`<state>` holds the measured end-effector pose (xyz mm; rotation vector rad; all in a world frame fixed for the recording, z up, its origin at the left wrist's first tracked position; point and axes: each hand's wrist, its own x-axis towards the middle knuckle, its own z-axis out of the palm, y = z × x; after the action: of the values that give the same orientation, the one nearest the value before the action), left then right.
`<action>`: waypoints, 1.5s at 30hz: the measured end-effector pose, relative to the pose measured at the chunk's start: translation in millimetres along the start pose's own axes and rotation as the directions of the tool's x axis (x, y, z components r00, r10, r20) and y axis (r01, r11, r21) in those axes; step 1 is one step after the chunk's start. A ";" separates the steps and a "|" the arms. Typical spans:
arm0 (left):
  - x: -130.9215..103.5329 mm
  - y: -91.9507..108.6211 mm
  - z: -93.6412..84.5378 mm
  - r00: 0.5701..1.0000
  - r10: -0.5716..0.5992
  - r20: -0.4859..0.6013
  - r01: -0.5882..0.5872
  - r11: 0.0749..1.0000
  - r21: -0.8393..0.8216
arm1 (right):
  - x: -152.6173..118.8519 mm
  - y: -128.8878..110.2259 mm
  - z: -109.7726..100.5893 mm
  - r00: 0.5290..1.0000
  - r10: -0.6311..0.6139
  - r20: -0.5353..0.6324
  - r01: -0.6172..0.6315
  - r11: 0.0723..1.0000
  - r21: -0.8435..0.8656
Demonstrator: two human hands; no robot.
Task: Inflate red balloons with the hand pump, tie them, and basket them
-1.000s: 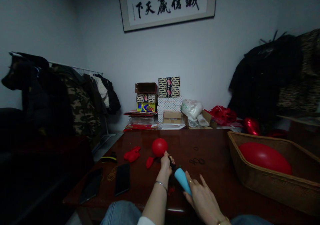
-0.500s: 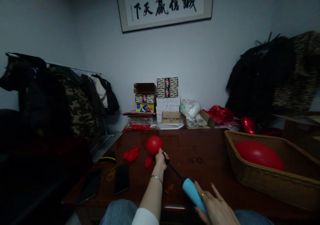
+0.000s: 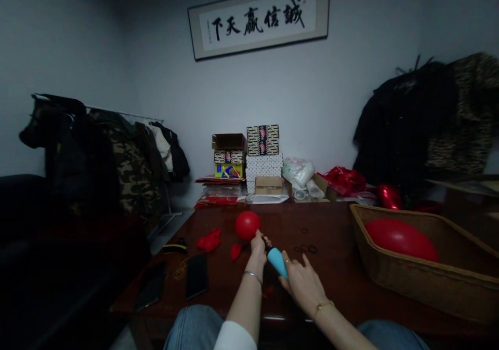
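My left hand point(image 3: 258, 245) is closed around the neck of a partly inflated red balloon point(image 3: 247, 225) and the black nozzle end of a hand pump. The pump's light blue body point(image 3: 277, 263) slants down toward me, pushed close against my left hand. My right hand point(image 3: 306, 282) grips its near end, with some fingers stretched along it. Just left of my left hand, a small limp red balloon point(image 3: 236, 251) lies on the table. A pile of flat red balloons point(image 3: 209, 241) is farther left.
The brown table point(image 3: 331, 272) carries black rings point(image 3: 306, 248), a dark phone point(image 3: 197, 276), another dark flat object point(image 3: 150, 286) and yellow bands point(image 3: 180, 270). At right, a wicker basket point(image 3: 421, 287) holds a large red balloon point(image 3: 403, 240). Stacked boxes point(image 3: 264, 171) stand at the back.
My right hand has pushed the pump's blue body forward and left, close to my left hand, covering the black shaft. The balloon looks about the same size. The whole view has shifted slightly.
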<state>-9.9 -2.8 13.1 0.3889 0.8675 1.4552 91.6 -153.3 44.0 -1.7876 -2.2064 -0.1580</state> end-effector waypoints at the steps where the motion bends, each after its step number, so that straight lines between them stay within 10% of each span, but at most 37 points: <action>1: -0.9 2.0 0.3 1.000 0.004 -0.005 -0.004 1.000 0.008 | 0.5 -1.9 -0.6 1.000 0.000 -0.005 0.000 1.000 -0.001; 23: -12.0 30.3 3.4 0.999 0.028 0.023 -0.027 0.999 -0.038 | -102.0 54.2 0.4 0.983 -0.092 -0.156 0.108 0.989 0.101; 45: -31.1 4.9 0.7 0.999 0.025 0.021 -0.025 0.999 0.037 | -28.7 -4.6 -2.9 0.997 0.002 -0.078 -0.004 1.000 -0.021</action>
<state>-9.5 -31.7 25.6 0.4431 0.8772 1.4573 92.8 -182.0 38.8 -1.7643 -2.1555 -0.2468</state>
